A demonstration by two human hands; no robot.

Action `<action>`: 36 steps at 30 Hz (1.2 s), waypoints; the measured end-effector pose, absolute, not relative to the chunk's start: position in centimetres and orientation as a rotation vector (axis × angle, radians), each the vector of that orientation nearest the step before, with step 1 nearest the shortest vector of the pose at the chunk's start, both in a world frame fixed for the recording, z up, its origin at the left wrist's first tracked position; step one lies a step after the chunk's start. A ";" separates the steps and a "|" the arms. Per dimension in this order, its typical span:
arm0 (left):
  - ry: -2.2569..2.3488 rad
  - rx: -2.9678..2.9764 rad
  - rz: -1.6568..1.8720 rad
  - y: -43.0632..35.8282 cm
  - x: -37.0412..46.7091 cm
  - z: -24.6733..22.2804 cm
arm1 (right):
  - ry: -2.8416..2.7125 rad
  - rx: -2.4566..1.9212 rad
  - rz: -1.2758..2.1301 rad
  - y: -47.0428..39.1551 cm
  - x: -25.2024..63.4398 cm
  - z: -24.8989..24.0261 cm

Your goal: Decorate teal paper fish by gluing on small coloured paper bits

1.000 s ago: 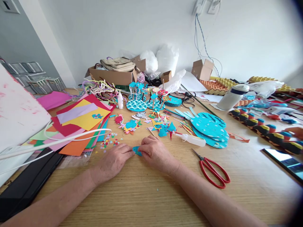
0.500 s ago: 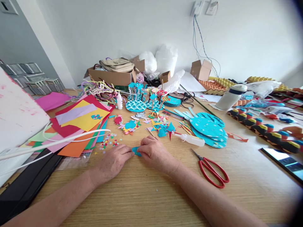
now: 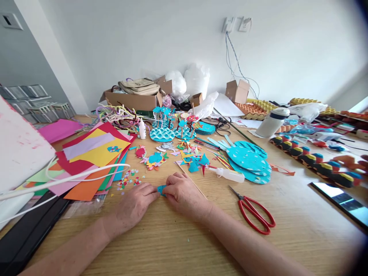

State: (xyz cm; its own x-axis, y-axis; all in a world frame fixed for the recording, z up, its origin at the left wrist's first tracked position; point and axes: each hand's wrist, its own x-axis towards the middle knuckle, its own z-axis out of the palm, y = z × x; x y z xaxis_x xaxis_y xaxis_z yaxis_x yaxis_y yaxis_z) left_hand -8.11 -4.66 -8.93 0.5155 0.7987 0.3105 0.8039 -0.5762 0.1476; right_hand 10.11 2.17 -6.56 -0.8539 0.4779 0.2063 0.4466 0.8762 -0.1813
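Observation:
A small blue paper cutout (image 3: 161,190) lies on the wooden table between my hands, mostly covered by fingers. My left hand (image 3: 132,205) presses its left edge with fingertips held together. From the other side, the bent fingers of my right hand (image 3: 184,193) pinch the cutout's right part. A thin wooden stick (image 3: 199,188) slants just behind my right hand. Past my left fingers are scattered paper dots (image 3: 130,178) in several colours. Farther back sit cut paper shapes (image 3: 155,159). A white glue bottle (image 3: 231,175) lies on its side, and red-handled scissors (image 3: 257,214) rest to the right.
Coloured paper sheets (image 3: 83,188) and a white cable (image 3: 86,173) lie at left. Blue scalloped stands (image 3: 161,135) with paper fish stand at the back. Blue paper discs (image 3: 247,155), a white bottle (image 3: 271,122) and a dark phone-like slab (image 3: 339,201) are at right.
The view has shifted slightly, so everything sits a little lower and more left. Both hands stay on the blue cutout; more of the stick shows behind my right hand.

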 end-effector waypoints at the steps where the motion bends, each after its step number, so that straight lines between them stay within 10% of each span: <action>1: -1.443 -2.725 -0.541 -4.7 -8.1 -8.9 | -2.805 -0.710 0.179 2.2 10.1 -6.5; 36: -1.400 -2.698 -0.462 -4.8 -8.2 -8.6 | -2.690 -0.693 0.397 2.8 10.2 -7.4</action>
State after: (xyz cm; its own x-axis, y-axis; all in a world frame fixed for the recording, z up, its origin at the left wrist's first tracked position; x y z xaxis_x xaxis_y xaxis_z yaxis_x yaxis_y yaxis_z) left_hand -8.17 -4.78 -8.56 0.5408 0.7881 0.2939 0.8083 -0.5836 0.0776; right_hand 10.19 2.81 -7.36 -0.8255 0.5071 0.2477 0.4139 0.8424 -0.3450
